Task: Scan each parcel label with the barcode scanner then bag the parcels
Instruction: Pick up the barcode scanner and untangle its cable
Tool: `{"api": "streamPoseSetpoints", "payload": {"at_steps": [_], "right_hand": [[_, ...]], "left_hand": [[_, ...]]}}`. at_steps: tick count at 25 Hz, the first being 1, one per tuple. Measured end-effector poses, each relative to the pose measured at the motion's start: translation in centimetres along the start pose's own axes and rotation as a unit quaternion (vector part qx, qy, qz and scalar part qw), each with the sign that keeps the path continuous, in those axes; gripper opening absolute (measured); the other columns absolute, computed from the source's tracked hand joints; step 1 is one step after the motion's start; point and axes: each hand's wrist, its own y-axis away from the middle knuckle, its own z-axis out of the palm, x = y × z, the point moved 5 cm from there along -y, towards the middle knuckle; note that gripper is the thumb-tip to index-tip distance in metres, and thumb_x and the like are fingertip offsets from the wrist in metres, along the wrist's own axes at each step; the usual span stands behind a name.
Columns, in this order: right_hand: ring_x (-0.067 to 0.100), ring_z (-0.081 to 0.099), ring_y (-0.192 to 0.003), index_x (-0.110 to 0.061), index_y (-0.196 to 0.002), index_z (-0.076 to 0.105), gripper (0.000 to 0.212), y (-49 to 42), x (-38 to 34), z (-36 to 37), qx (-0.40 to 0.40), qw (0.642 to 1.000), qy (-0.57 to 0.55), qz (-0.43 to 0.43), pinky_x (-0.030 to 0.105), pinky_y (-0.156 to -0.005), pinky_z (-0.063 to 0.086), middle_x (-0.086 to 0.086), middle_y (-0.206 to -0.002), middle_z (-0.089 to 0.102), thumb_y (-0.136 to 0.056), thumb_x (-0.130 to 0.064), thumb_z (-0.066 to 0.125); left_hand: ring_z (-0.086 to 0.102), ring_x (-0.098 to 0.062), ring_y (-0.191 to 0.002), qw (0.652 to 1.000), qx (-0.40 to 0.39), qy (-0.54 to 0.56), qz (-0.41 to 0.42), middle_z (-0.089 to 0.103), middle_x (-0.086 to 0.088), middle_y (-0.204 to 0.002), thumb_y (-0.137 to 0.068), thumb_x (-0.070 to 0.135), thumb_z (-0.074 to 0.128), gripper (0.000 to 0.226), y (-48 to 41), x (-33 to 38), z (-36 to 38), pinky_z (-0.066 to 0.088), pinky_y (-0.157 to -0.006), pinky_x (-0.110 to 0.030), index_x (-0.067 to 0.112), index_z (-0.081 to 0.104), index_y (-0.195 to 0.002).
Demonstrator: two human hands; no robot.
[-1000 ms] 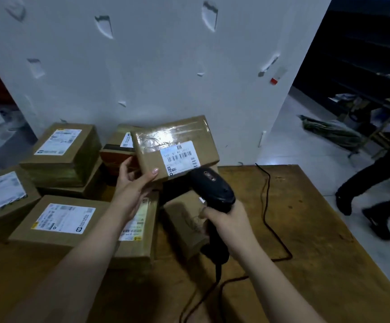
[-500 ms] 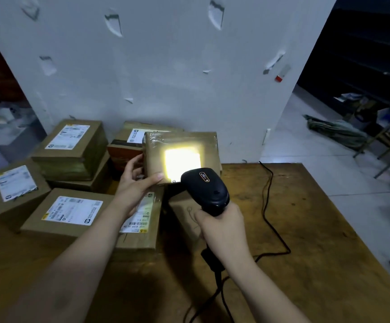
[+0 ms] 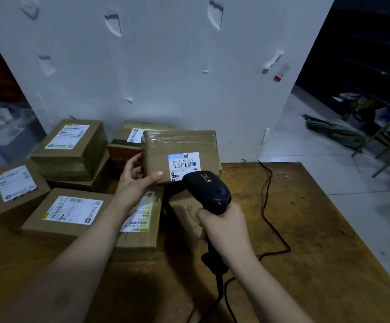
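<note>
My left hand (image 3: 135, 180) grips a brown taped parcel (image 3: 166, 148) by its lower left corner and holds it tilted up above the pile. Its white barcode label (image 3: 182, 164) faces me. My right hand (image 3: 222, 227) grips the handle of a black barcode scanner (image 3: 207, 191), whose head points at the label from just below and right of it. No scan light shows on the label. Several other labelled cardboard parcels lie on the wooden table (image 3: 306, 229) to the left, among them a flat one (image 3: 69, 212) and a stacked one (image 3: 70, 145).
The scanner's black cable (image 3: 267, 206) runs across the table's right side to the wall. A white wall (image 3: 166, 66) stands right behind the parcels. On the floor at right are a dark bundle (image 3: 334, 131) and chair legs.
The bright scan light that lit the label half a second ago has gone out. The held parcel and the scanner have stayed almost in place. A person walking at right has left the view.
</note>
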Motion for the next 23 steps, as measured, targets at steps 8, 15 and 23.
{"api": "streamPoseSetpoints", "payload": {"at_steps": [8,15,23], "right_hand": [[0.014,0.049,-0.049,-0.012,-0.067,0.052,0.016,0.39,0.05,-0.15,-0.022,1.0,0.0,0.002,0.022,-0.044,0.04,-0.002,-0.052,0.047,-0.077,-0.002,0.059],[0.013,0.051,-0.047,-0.012,-0.068,0.054,0.013,0.51,-0.05,-0.26,-0.03,0.999,0.013,0.002,0.025,-0.046,0.043,-0.003,-0.051,0.049,-0.078,-0.006,0.06],[0.016,0.05,-0.046,-0.016,-0.065,0.052,0.016,0.29,0.34,-0.26,-0.008,1.0,0.008,0.0,0.027,-0.046,0.043,-0.005,-0.048,0.048,-0.074,-0.006,0.061]], "left_hand": [[0.054,-0.025,-0.117,1.0,-0.018,-0.009,-0.014,0.047,-0.007,-0.136,-0.051,0.026,0.09,0.101,0.48,-0.17,-0.28,0.055,-0.083,-0.039,0.037,0.039,-0.137],[0.054,-0.025,-0.118,1.0,-0.015,-0.01,-0.021,0.047,-0.007,-0.136,-0.036,0.043,0.093,0.109,0.54,-0.12,-0.1,0.055,-0.084,-0.041,0.042,0.042,-0.132],[0.053,-0.024,-0.117,1.0,0.009,0.0,-0.011,0.047,-0.009,-0.133,-0.069,0.01,0.078,0.084,1.0,-0.17,-0.06,0.053,-0.076,-0.03,0.031,0.038,-0.139]]}}
